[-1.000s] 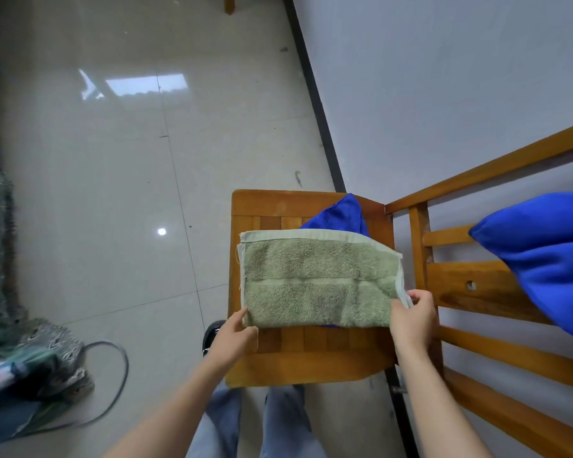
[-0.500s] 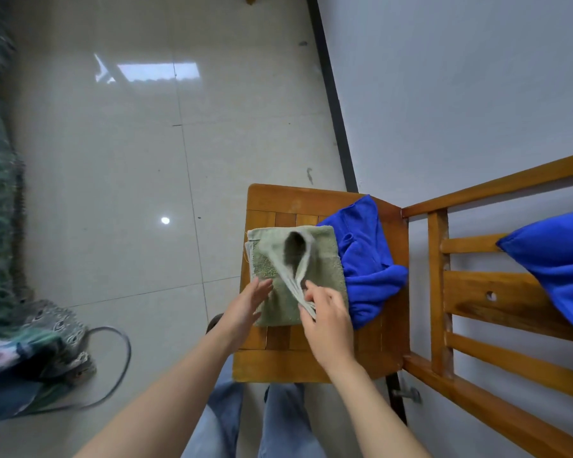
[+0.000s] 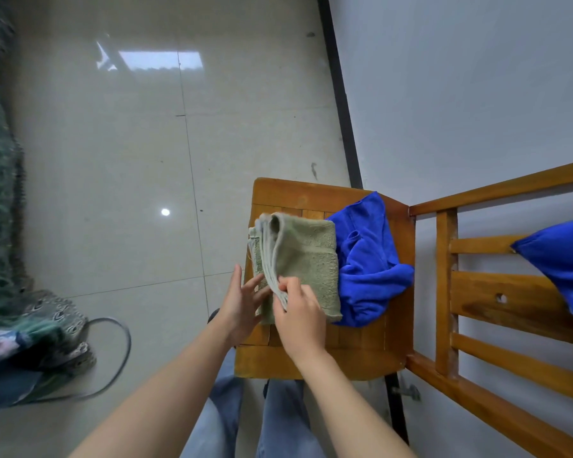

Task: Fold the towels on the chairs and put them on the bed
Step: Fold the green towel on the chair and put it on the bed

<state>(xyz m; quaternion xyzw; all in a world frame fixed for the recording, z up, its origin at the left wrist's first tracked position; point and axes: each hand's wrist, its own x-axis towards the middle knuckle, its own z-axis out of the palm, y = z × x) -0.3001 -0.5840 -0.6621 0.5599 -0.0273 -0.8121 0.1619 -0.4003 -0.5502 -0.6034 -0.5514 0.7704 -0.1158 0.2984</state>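
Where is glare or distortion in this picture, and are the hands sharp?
Head view: window glare and a small bright spot on the floor; wide-angle bend slants the wall and chair; left hand, right hand and green towel look sharp.

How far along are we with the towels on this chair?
Done: the green towel is folded to a small rectangle on the chair seat. In hand: the right hand pinches its stacked edges while the left hand steadies it with straight fingers. Left: the blue towel lies crumpled beside it, another blue cloth hangs on the wooden rails, and the green one must go to the bed.
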